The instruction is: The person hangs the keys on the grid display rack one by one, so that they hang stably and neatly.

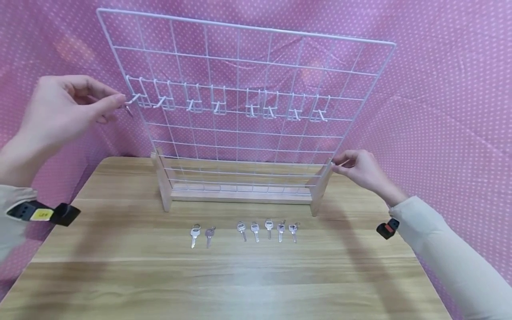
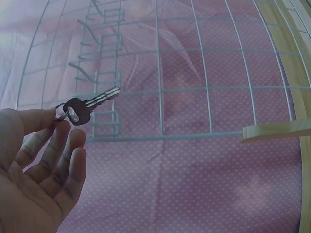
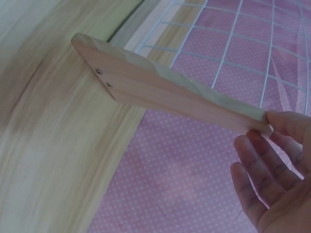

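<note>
Currently in my left hand (image 1: 68,109): a metal key (image 2: 81,112), its ring (image 2: 74,116) pinched between thumb and fingertip, the other fingers loosely bent.
Where the key is: up at the left edge of the white wire grid (image 1: 246,28), right by the tip of the leftmost hook (image 1: 136,98); its blade points away from my fingers. I cannot tell whether the ring touches the hook.
My right hand (image 1: 362,171): thumb and fingers grip the upper end of the right wooden leg (image 3: 160,83).
Hooks on the grid: eight, in one row across its upper part, unevenly spaced.
Stand: the grid leans between two wooden legs, joined low down by a bar (image 1: 240,196).
Keys on the table (image 1: 240,289): seven in front of the stand, two towards the left and five towards the right.
Backdrop: pink cloth (image 1: 448,111) with white dots.
</note>
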`<state>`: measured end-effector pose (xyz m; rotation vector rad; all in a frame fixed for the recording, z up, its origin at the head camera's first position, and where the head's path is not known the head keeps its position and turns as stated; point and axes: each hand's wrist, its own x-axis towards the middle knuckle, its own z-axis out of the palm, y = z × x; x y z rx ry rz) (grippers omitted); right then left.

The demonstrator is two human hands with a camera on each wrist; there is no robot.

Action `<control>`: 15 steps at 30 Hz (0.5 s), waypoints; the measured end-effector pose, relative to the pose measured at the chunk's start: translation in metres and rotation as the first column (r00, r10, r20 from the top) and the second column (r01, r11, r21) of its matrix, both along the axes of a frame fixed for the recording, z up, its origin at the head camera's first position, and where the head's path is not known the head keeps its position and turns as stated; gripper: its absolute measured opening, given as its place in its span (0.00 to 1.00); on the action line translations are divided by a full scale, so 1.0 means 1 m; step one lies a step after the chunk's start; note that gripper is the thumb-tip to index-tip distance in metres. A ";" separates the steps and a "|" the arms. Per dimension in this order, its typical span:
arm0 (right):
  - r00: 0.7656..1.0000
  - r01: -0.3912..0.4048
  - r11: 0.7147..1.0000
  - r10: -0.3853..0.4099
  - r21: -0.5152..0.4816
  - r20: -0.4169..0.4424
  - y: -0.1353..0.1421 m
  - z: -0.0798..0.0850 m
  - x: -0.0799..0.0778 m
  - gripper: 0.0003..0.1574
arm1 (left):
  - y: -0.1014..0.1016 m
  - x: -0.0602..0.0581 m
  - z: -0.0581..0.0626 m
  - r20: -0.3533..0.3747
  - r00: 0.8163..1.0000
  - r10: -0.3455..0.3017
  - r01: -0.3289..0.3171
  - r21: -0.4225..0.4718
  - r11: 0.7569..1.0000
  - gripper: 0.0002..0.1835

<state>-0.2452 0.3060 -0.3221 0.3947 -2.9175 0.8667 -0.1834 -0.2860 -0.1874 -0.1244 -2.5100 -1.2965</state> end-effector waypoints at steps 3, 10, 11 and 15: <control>1.000 -0.004 1.000 0.004 -0.001 -0.008 -0.001 0.000 0.000 0.14 | -0.003 -0.004 -0.002 0.012 1.000 -0.004 0.004 0.017 1.000 0.04; 1.000 -0.008 1.000 0.008 -0.002 -0.030 0.000 -0.002 -0.001 0.13 | -0.009 -0.012 -0.011 0.006 1.000 -0.022 0.022 0.027 0.999 0.06; 1.000 -0.009 1.000 0.009 -0.003 -0.030 0.000 -0.002 -0.001 0.14 | -0.010 -0.012 -0.011 0.007 1.000 -0.021 0.021 0.015 1.000 0.06; 1.000 -0.006 1.000 0.005 -0.007 -0.027 0.001 -0.002 0.000 0.13 | -0.011 -0.008 -0.017 0.000 1.000 -0.016 0.016 -0.020 1.000 0.04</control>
